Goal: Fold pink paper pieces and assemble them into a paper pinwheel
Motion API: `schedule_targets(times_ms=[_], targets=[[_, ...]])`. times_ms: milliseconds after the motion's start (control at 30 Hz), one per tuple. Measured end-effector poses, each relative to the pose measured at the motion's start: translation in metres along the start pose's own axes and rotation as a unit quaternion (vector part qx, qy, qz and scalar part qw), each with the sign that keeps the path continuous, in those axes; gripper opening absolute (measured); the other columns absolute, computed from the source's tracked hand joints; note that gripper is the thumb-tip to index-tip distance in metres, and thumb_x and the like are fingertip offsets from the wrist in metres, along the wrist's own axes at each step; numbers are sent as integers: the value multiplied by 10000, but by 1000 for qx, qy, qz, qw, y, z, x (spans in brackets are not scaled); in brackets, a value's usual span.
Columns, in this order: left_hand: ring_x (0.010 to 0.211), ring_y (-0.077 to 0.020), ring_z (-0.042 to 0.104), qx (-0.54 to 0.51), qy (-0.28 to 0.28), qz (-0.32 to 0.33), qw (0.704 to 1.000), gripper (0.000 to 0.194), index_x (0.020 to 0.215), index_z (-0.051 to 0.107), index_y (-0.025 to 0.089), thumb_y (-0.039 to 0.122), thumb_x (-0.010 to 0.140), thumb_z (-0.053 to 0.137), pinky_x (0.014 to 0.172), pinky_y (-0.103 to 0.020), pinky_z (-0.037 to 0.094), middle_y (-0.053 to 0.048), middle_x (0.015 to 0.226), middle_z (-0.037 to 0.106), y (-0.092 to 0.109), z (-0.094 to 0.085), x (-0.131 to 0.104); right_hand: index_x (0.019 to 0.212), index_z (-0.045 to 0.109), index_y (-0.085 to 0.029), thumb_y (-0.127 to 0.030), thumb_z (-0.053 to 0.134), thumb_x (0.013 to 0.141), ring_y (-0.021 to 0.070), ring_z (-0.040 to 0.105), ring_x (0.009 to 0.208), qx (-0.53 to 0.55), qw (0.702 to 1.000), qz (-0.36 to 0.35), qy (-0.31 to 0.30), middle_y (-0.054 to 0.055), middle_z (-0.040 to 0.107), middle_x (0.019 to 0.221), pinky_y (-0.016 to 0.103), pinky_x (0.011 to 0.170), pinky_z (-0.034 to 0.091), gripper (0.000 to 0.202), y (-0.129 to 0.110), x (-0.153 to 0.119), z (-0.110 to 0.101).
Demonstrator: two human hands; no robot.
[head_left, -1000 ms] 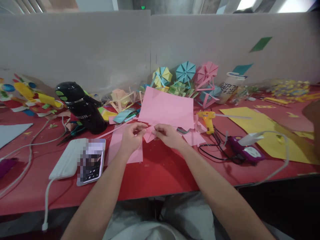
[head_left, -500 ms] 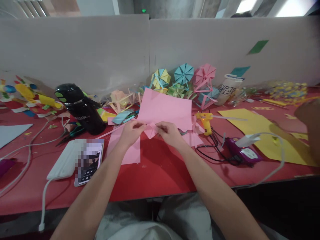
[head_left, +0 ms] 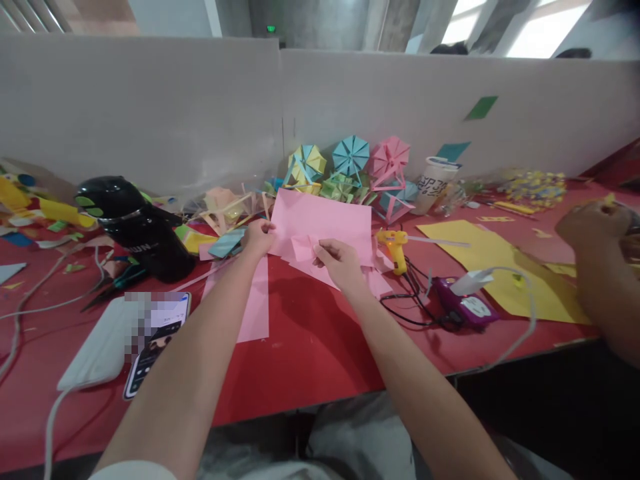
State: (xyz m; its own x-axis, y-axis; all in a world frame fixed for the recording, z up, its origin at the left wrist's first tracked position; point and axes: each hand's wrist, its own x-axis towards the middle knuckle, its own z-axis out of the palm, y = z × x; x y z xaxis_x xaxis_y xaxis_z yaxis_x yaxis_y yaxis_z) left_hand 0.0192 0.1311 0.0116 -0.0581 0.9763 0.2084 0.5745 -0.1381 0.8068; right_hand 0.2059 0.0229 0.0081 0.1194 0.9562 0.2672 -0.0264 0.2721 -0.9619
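My right hand [head_left: 336,259] pinches a small folded pink paper [head_left: 304,248] in front of the large pink sheet [head_left: 325,217]. Near that sheet's left edge is my left hand [head_left: 259,237], its fingers bent together; whether they grip anything is too small to tell. Another pink sheet [head_left: 255,307] lies flat on the red table, partly under my left forearm. Beside the large sheet on the right rests a yellow glue gun [head_left: 397,249].
Left stand a black bottle [head_left: 140,230], a white power bank [head_left: 97,347] and a phone [head_left: 157,343]. Folded paper lanterns [head_left: 351,157] line the divider. Right are a purple socket block [head_left: 465,303], a yellow sheet [head_left: 505,273] and another person's hand [head_left: 593,223].
My left hand has come off the small folded paper and moved left to the large sheet's edge. The folded paper stays in my right hand. The view has shifted to the right.
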Motion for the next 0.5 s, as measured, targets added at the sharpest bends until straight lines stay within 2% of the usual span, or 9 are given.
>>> schedule_targets(times_ms=[67,133,167,233,300,367,433,500], targets=[[950,-211,642,-2,19,39,999,217,837,683,157,82,675,560,918,-348,482,-75,947,718,10,-3,-5,776,613,-183,-451,675,711,115,574,539,13,999,-3,42,-24,581,588,264,566,500,283,-1,2,-2],[937,-213,652,14,59,155,986,250,827,709,150,63,695,516,916,-350,493,-84,940,723,23,-11,-12,786,608,-183,-429,667,706,108,565,540,25,996,-4,87,-30,573,591,256,563,489,265,-1,5,-5],[941,-211,654,25,73,198,977,277,834,719,154,46,699,502,916,-348,498,-82,946,725,30,-18,-16,784,607,-183,-409,664,702,104,555,532,31,994,0,104,-33,569,586,249,547,475,247,-1,6,-7],[958,-206,660,45,105,244,963,315,859,735,154,18,696,502,934,-340,497,-80,955,735,44,-37,-28,754,605,-185,-355,660,671,92,504,480,49,990,29,126,-41,553,549,229,474,414,197,0,8,-12],[978,-203,668,49,159,247,955,312,895,746,150,22,717,524,935,-332,508,-82,990,742,55,-63,-41,675,580,-184,-301,649,636,67,420,418,73,986,67,132,-38,553,529,210,403,315,142,1,10,-17],[936,-199,682,53,212,224,950,297,932,753,140,47,736,551,872,-327,542,-84,998,745,60,-92,-55,606,559,-179,-280,658,609,52,369,387,86,983,112,118,-29,554,505,198,369,243,142,2,13,-24],[854,-191,693,52,283,191,939,273,954,758,122,82,760,571,815,-335,564,-83,943,755,56,-118,-68,571,553,-177,-252,682,583,49,357,374,90,979,129,128,-45,504,450,187,355,210,149,3,17,-31],[806,-181,696,20,335,162,928,286,977,760,111,85,752,586,780,-331,580,-83,921,761,44,-137,-76,579,542,-184,-244,727,578,51,381,378,102,978,126,133,-64,470,437,180,352,257,195,4,21,-37]])
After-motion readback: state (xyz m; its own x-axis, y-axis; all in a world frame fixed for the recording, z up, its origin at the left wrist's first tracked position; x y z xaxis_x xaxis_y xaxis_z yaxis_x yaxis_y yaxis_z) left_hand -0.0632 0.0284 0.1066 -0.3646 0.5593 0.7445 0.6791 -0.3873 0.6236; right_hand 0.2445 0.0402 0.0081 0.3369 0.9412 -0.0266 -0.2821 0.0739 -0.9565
